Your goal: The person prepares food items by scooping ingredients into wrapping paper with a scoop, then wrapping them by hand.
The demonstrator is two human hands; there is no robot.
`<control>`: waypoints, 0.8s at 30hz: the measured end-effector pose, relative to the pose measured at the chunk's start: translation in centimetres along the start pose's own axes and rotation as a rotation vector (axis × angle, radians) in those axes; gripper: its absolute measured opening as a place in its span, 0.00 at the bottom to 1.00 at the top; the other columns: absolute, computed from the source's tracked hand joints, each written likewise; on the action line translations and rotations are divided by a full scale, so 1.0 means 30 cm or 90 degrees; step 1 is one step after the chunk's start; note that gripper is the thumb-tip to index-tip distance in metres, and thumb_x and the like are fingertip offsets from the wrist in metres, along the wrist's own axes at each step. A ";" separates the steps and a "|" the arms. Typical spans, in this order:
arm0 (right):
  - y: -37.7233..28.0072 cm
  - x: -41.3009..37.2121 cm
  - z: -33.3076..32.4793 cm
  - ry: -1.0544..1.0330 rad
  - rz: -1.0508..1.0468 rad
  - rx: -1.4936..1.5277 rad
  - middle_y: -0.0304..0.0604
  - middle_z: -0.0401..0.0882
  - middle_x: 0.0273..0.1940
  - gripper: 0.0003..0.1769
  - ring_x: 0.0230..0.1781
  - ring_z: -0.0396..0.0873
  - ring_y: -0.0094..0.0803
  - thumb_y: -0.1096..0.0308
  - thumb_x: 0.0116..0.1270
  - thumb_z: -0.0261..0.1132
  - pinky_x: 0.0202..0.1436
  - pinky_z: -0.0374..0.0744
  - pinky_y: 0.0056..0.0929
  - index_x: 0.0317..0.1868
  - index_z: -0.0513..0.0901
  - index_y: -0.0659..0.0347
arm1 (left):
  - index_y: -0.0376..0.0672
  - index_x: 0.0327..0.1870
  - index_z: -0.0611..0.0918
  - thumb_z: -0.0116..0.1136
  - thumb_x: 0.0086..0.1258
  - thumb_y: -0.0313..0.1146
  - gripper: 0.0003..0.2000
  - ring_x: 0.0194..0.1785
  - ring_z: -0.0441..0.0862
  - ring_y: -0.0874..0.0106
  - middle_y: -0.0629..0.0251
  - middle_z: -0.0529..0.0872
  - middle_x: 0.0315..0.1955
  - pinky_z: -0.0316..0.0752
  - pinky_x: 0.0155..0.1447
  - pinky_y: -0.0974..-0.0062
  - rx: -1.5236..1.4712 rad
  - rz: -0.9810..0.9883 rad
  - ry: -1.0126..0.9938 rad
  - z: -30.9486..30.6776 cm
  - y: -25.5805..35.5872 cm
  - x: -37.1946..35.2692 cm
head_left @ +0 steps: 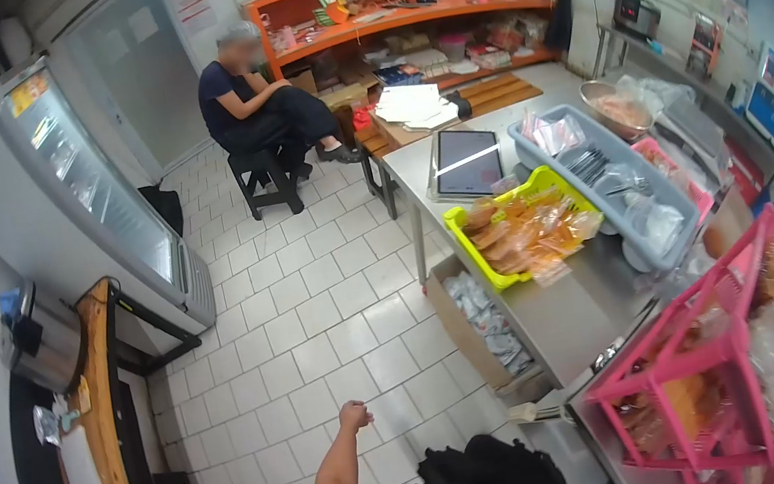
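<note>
My left hand (355,414) hangs in front of me over the white tiled floor (301,306). Its fingers are curled closed, and nothing shows in them. It touches nothing that I can see. My right hand is out of view. Off to the right stands a metal table (571,319), bearing a yellow-green basket (504,276) with packaged orange-brown food (532,229). A blue-grey tray (644,237) with utensils and plastic packets lies beside it. Pink baskets (654,382) with bagged food stand nearest me on the right.
A person (250,112) sits on a black stool (263,175) near an orange shelf counter (413,20). A glass-door fridge (83,179) and a wooden-topped counter (109,438) line the left side. A cardboard box (467,331) with wrapped items sits beneath the metal table.
</note>
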State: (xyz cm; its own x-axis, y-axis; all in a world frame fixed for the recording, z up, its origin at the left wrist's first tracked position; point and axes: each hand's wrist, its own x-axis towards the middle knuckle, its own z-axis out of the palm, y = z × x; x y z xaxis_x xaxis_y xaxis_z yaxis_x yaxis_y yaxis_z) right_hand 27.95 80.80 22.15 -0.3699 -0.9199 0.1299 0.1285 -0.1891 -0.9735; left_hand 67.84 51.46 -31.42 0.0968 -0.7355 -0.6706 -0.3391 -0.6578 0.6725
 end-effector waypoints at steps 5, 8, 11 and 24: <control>0.391 0.377 0.231 -0.161 -0.020 0.084 0.37 0.66 0.13 0.16 0.12 0.60 0.24 0.63 0.57 0.62 0.17 0.57 0.25 0.21 0.69 0.64 | 0.39 0.45 0.72 0.49 0.59 0.22 0.12 0.22 0.81 0.66 0.55 0.80 0.20 0.78 0.22 0.74 -0.041 -0.025 0.048 -0.126 0.081 0.085; 0.562 0.683 0.290 -0.170 0.065 0.167 0.40 0.73 0.21 0.11 0.17 0.69 0.22 0.68 0.61 0.59 0.22 0.66 0.18 0.30 0.78 0.70 | 0.41 0.41 0.76 0.54 0.54 0.23 0.12 0.26 0.82 0.66 0.55 0.81 0.23 0.78 0.28 0.72 0.111 -0.101 0.035 -0.169 -0.015 0.033; 0.621 0.978 0.456 -0.142 0.167 0.122 0.37 0.71 0.16 0.12 0.16 0.67 0.19 0.68 0.63 0.58 0.21 0.64 0.16 0.29 0.79 0.70 | 0.42 0.50 0.76 0.64 0.45 0.33 0.26 0.38 0.80 0.62 0.57 0.83 0.32 0.74 0.48 0.70 0.265 -0.046 0.075 -0.219 -0.109 -0.082; 1.018 1.761 1.092 -0.325 0.358 0.026 0.37 0.74 0.27 0.15 0.30 0.71 0.19 0.73 0.67 0.48 0.36 0.70 0.17 0.52 0.73 0.64 | 0.42 0.41 0.78 0.60 0.53 0.40 0.16 0.32 0.81 0.66 0.60 0.83 0.25 0.74 0.41 0.71 0.289 -0.035 0.130 -0.828 0.393 0.824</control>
State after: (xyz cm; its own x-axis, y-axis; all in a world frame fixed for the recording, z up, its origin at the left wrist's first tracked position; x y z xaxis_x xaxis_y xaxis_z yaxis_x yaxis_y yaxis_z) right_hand 42.48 15.18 5.45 0.2319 -0.9243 -0.3032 0.2101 0.3520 -0.9121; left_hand 89.46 21.49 -32.28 0.2913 -0.7481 -0.5962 -0.6967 -0.5930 0.4037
